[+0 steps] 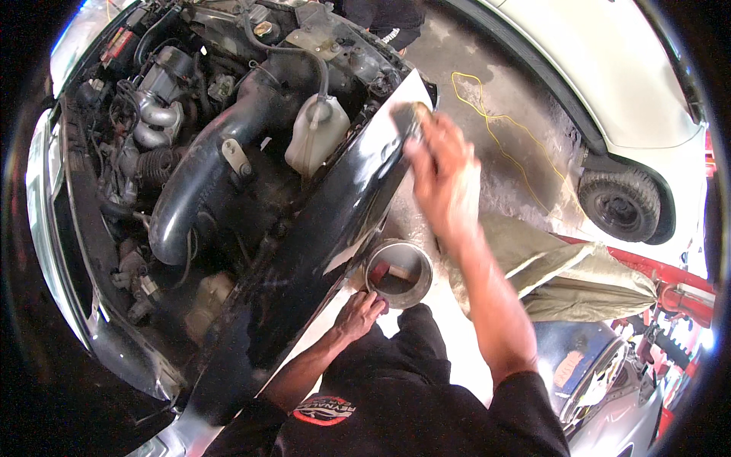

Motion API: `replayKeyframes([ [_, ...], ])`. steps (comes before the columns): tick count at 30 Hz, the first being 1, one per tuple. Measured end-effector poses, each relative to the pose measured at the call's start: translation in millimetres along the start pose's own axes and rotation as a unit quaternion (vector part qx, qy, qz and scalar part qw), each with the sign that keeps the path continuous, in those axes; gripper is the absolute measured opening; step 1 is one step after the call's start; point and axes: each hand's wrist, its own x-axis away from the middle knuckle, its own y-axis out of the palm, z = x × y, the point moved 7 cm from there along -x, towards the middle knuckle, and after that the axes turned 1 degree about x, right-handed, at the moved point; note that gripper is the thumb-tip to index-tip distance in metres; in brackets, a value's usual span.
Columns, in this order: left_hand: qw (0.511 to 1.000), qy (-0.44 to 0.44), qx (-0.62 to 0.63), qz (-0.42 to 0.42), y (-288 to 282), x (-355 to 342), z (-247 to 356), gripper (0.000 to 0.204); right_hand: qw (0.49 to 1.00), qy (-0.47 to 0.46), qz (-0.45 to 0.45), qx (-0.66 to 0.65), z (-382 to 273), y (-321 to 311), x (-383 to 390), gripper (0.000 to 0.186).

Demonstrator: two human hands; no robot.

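Observation:
My right hand [445, 171] is closed round a dark, block-like pad [410, 119], smeared by motion. It lies at the far end of a glossy black car fender [304, 244], beside a white patch [402, 95] on the panel. Low in front of my body, the fingers of my left hand [359, 314] grip the near left edge of a round metal pot [425, 288]. Inside the pot are a reddish piece and a tan piece, which I cannot make out further.
Left of the fender lies an open engine bay with a black intake pipe [205, 145] and a whitish plastic reservoir [317, 133]. A yellow cord [487, 114] crosses the floor towards a white vehicle [647, 91]. An olive cloth [563, 282] drapes at right. Another person [384, 19] is at the top.

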Motion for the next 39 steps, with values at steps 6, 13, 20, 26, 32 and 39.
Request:
replayKeyframes([
  [6,1.000,-0.012,0.000,0.011,-0.1,-0.2,-2.5,0.024,0.999,0.047,-0.016,-0.016,22.1,4.8,-28.5,0.042],
  [13,1.000,-0.016,-0.007,-0.002,-1.3,1.7,-5.4,0.023,0.998,0.018,0.043,-0.043,36.3,5.4,-24.1,0.046],
  [20,0.999,-0.046,0.004,0.002,-6.4,8.5,-12.2,0.024,0.994,0.011,0.084,-0.070,17.4,-13.2,24.1,0.044],
  [26,0.999,-0.033,-0.012,-0.007,-2.1,13.9,-17.2,0.025,0.992,-0.077,0.075,-0.068,-6.5,4.8,29.7,0.043],
  [32,0.998,-0.053,-0.010,-0.018,2.7,17.3,-24.6,0.026,0.997,-0.060,0.034,-0.042,-34.4,6.4,43.9,0.049],
  [39,0.998,-0.049,-0.016,-0.025,4.7,20.7,-22.6,0.036,0.993,0.012,0.079,-0.092,12.7,12.9,6.3,0.046],
])
